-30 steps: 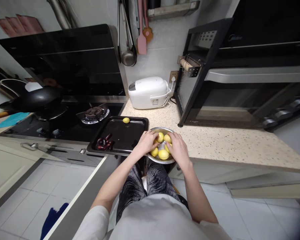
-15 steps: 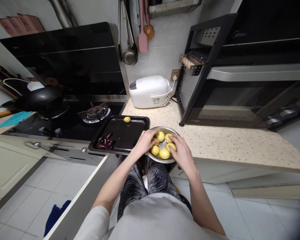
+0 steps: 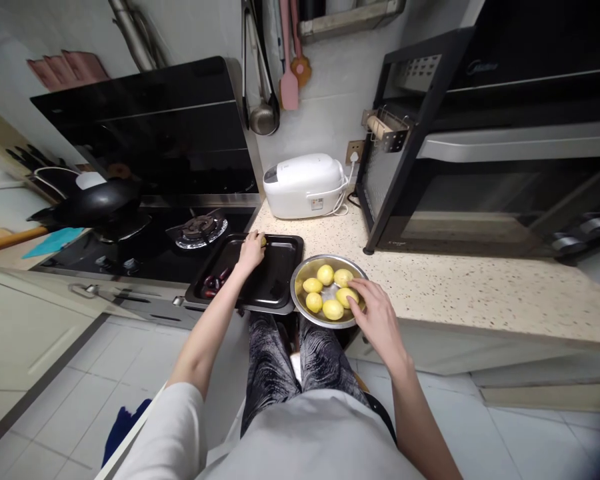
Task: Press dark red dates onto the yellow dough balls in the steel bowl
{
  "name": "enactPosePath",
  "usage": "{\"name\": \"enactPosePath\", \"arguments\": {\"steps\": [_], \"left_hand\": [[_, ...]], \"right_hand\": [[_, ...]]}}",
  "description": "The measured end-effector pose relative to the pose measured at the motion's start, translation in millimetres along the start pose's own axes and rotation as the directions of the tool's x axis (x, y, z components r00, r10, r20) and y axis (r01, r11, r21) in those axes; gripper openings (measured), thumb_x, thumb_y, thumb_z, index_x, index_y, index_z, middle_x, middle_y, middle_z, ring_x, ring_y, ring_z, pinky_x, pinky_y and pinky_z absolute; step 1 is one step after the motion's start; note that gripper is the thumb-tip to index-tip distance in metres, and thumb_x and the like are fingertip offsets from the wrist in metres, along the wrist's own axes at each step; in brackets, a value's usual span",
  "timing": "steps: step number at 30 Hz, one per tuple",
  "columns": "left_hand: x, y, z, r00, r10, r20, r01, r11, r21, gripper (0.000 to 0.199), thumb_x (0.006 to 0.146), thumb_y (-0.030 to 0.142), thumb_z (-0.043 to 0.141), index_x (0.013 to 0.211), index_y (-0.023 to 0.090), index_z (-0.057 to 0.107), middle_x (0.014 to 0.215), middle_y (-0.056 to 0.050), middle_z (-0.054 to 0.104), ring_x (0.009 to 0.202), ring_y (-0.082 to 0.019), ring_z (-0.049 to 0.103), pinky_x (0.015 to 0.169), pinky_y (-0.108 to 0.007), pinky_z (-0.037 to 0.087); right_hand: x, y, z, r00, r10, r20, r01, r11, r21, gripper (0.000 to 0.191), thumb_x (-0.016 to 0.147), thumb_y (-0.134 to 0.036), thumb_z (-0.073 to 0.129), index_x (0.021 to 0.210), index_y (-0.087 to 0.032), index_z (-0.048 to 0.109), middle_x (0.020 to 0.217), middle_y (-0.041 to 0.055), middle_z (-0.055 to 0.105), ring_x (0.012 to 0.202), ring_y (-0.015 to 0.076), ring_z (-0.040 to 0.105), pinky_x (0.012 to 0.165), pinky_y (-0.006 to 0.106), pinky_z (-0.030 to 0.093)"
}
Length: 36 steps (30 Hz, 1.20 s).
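Observation:
My left hand (image 3: 253, 251) reaches over the far side of the black baking tray (image 3: 280, 280). Its fingers are closed round a yellow lemon (image 3: 263, 241), which the hand partly covers. To the right stands a steel bowl (image 3: 297, 293) with several lemons lying in a ring. At the bowl's right side, my right hand (image 3: 380, 319) has its thumb and fingers around one lemon (image 3: 347, 297) that rests inside. Several small dark red, shiny fruits (image 3: 213, 283) lie at the tray's left end, partly behind my left forearm.
Behind the tray stands a white rice cooker (image 3: 305, 187) with its cord plugged in. Left is a black gas hob with a bare burner (image 3: 200, 228) and a black wok (image 3: 97, 203). A black rack with an oven (image 3: 490, 207) rises at right. A drawer stands open below left.
My left hand has left the bowl and moved left and away to the lemon on the tray. The right hand stays on its lemon. The view has shifted slightly.

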<state>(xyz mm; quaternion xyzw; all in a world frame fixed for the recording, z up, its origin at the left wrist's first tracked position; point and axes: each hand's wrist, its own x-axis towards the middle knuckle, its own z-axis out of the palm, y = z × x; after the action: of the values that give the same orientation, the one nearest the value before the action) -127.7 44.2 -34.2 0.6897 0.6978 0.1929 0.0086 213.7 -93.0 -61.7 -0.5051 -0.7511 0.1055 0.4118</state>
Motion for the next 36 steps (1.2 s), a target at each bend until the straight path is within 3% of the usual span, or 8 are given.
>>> {"name": "enactPosePath", "arguments": {"steps": [3,7,13,16,18,22,26,36], "left_hand": [[7,-13,2.8,1.0,-0.001,0.013,0.001,1.0,-0.006,0.044,0.082,0.0,0.06,0.124,0.016,0.059,0.136,-0.018,0.059,0.126,-0.033,0.059,0.109,-0.049,0.049],[8,-11,2.5,1.0,-0.003,-0.014,0.002,1.0,-0.028,0.031,0.082,-0.001,0.058,0.109,0.014,0.059,0.122,-0.018,0.059,0.109,-0.031,0.063,0.104,-0.051,0.05],[-13,29,-12.9,0.992,0.123,-0.042,-0.128,0.98,-0.154,0.025,0.089,0.011,0.063,0.112,0.02,0.058,0.12,-0.011,0.058,0.11,-0.025,0.061,0.1,-0.041,0.053],[-39,66,-25.1,0.94,0.33,-0.081,-0.333,0.846,-0.415,0.026,0.092,0.021,0.065,0.118,0.02,0.061,0.122,-0.01,0.059,0.109,-0.023,0.061,0.088,-0.033,0.057],[-58,90,-30.5,0.898,0.435,-0.061,-0.401,0.756,-0.517,0.026,0.092,0.024,0.067,0.117,0.02,0.064,0.121,-0.009,0.06,0.107,-0.022,0.062,0.085,-0.031,0.057],[-85,124,-26.5,0.8,0.599,0.045,-0.473,0.675,-0.566,0.03,0.091,0.022,0.069,0.12,0.019,0.067,0.121,-0.01,0.062,0.112,-0.024,0.064,0.099,-0.037,0.054],[-91,133,-11.6,0.721,0.676,0.153,-0.517,0.671,-0.531,0.034,0.087,0.014,0.072,0.121,0.019,0.068,0.124,-0.012,0.062,0.12,-0.027,0.062,0.109,-0.042,0.05],[-94,130,-9.9,0.751,0.642,0.156,-0.507,0.711,-0.488,0.017,0.094,0.018,0.067,0.11,0.02,0.068,0.119,-0.01,0.068,0.116,-0.026,0.064,0.107,-0.042,0.05]], "right_hand": [[0,-2,0,1.0,0.0,0.01,0.0,1.0,-0.009,0.03,0.099,-0.027,0.049,0.121,-0.021,0.068,0.124,0.0124,0.07,0.118,0.0304,0.062,0.105,0.051,0.049],[1,-5,-1,1.0,0.004,0.013,-0.004,1.0,-0.009,0.03,0.099,-0.027,0.048,0.121,-0.023,0.068,0.124,0.0115,0.07,0.119,0.0302,0.062,0.104,0.051,0.05],[-1,-6,-1,1.0,0.01,0.014,-0.009,1.0,-0.018,0.028,0.1,-0.027,0.048,0.119,-0.022,0.069,0.124,0.0112,0.071,0.118,0.0299,0.063,0.103,0.05,0.05],[-1,-6,-1,1.0,0.014,0.016,-0.014,1.0,-0.018,0.027,0.1,-0.027,0.049,0.118,-0.022,0.069,0.123,0.0109,0.071,0.117,0.0296,0.063,0.103,0.049,0.049],[-1,-6,-2,1.0,0.014,0.015,-0.014,1.0,-0.013,0.027,0.1,-0.027,0.05,0.118,-0.021,0.069,0.123,0.0112,0.071,0.117,0.0294,0.063,0.104,0.049,0.049],[-3,-4,-1,1.0,0.022,0.021,-0.022,1.0,-0.003,0.028,0.101,-0.028,0.051,0.119,-0.021,0.069,0.124,0.0114,0.07,0.118,0.0292,0.063,0.105,0.049,0.049],[-4,-3,0,0.999,0.029,0.021,-0.029,1.0,0.001,0.028,0.101,-0.029,0.05,0.119,-0.023,0.07,0.124,0.0109,0.071,0.118,0.0294,0.063,0.105,0.05,0.049],[-3,-4,-1,0.999,0.026,0.019,-0.026,1.0,-0.004,0.029,0.101,-0.031,0.049,0.119,-0.024,0.07,0.124,0.0113,0.07,0.119,0.0302,0.063,0.105,0.05,0.049]]}}
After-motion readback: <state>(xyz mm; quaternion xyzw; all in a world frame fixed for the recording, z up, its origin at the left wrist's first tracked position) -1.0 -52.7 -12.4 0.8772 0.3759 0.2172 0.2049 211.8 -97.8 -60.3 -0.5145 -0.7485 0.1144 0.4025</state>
